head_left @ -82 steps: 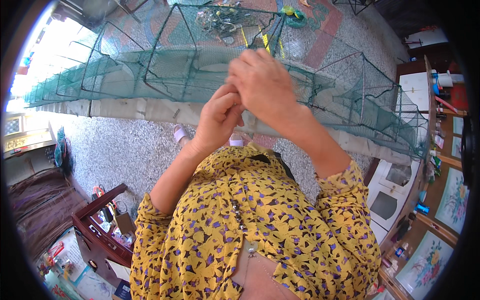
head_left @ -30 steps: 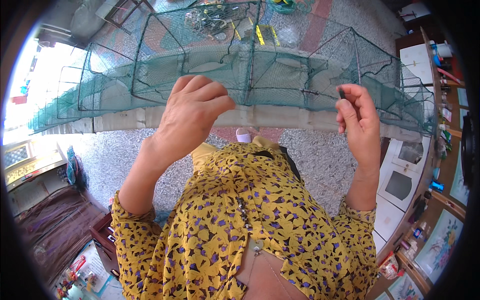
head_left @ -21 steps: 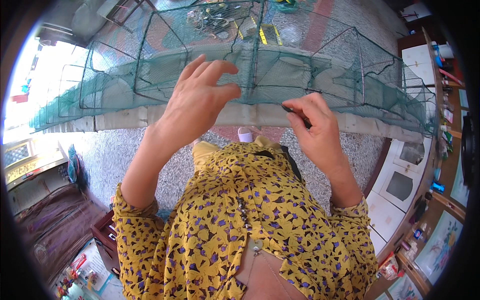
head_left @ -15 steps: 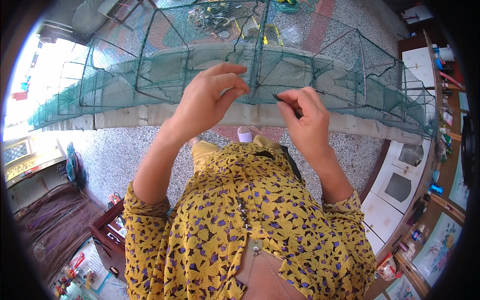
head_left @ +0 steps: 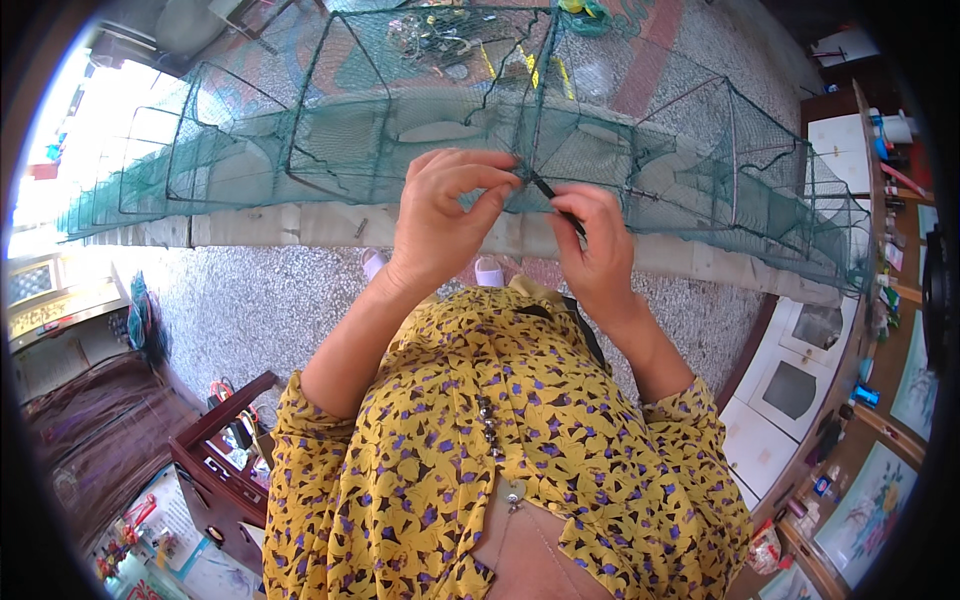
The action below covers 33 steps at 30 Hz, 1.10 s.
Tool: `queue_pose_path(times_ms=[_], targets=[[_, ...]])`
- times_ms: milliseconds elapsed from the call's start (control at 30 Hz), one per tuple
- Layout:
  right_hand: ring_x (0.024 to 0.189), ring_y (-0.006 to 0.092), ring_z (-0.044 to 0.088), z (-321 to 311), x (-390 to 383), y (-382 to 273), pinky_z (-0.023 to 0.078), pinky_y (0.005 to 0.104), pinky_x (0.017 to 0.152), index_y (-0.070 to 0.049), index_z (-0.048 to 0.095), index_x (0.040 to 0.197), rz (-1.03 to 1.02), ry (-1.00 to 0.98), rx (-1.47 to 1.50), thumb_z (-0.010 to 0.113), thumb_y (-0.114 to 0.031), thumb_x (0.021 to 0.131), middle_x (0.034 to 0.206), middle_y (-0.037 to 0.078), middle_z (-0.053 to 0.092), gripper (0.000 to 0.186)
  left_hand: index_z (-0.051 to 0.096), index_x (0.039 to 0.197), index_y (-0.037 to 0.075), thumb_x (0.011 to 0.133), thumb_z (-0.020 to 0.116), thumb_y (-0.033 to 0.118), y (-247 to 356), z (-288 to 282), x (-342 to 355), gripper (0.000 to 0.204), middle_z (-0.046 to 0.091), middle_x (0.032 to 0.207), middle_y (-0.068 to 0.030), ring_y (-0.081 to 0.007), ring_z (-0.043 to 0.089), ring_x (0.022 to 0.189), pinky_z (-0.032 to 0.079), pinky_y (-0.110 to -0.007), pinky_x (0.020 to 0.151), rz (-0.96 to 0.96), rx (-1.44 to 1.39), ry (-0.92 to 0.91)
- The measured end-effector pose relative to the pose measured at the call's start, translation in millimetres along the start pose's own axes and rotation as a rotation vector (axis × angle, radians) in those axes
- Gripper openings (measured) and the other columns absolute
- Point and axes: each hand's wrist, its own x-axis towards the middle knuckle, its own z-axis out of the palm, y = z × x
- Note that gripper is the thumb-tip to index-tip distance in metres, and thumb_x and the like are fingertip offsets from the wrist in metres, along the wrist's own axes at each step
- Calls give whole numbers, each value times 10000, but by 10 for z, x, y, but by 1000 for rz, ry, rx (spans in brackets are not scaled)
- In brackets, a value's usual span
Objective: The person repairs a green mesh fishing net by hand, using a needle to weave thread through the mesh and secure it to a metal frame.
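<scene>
A long green mesh net trap (head_left: pixel 330 140) on dark frames stretches across in front of me, lying over a pale bench-like surface (head_left: pixel 290 225). My left hand (head_left: pixel 450 210) is at the middle of the net, thumb and index fingertips pressed together near an upright frame bar. What that pinch holds is too small to make out. My right hand (head_left: pixel 603 240) grips a slim black pointed tool (head_left: pixel 543 187), its tip directed at the netting beside the left fingertips. The tool's other end runs beneath the right fingers.
Beyond the net, a tangled heap of cords (head_left: pixel 435 35) and yellow strips (head_left: pixel 532 70) lie on the speckled floor (head_left: pixel 270 300). White cabinets (head_left: pixel 785 400) stand to the right. A dark red wooden piece of furniture (head_left: pixel 215 480) is at lower left.
Both hands have come closer together at the net's central bar. The black tool now reaches toward the left fingertips and shows more of its length. The view has shifted slightly.
</scene>
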Motion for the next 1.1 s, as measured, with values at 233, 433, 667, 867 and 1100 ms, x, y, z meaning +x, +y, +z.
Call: queue_pose_path(times_ms=[233, 433, 667, 867, 1100], targets=[[706, 282, 618, 79, 94, -13, 492, 346, 609, -46, 583, 899, 94, -23, 37, 650, -4, 796, 818, 107, 614, 130, 725, 840, 88, 770, 676, 70, -80, 9, -5, 87, 683, 957, -39, -185, 624, 931, 405, -338, 911, -82, -66, -8], [719, 281, 620, -78, 397, -287, 489, 354, 604, -80, 619, 894, 282, -141, -71, 658, -82, 798, 795, 96, 620, 104, 702, 820, 103, 731, 673, 53, -72, 39, -12, 106, 664, 915, -34, -216, 614, 889, 371, -396, 967, 68, 50, 53], [740, 281, 599, 272, 835, -171, 484, 385, 649, -72, 593, 882, -100, -205, 61, 668, -119, 784, 770, 89, 611, 132, 658, 814, 92, 712, 670, 31, -134, 75, -12, 119, 646, 899, -28, -217, 606, 893, 352, -423, 1004, 102, 81, 103], [675, 145, 600, 217, 1141, -562, 481, 285, 599, -50, 495, 997, -134, -33, 683, 577, -198, 927, 779, 50, 604, 183, 621, 854, 89, 729, 695, 54, -115, 27, -35, 150, 642, 897, -25, -232, 593, 948, 344, -406, 1007, 179, 112, 75], [503, 102, 465, -1225, 759, -930, 362, 262, 487, -43, 450, 915, -266, 157, 947, 513, -121, 932, 674, 22, 514, 102, 604, 902, 80, 704, 749, 41, -232, 29, -78, 249, 640, 911, -31, -215, 578, 921, 423, -330, 866, 1, -25, 113]])
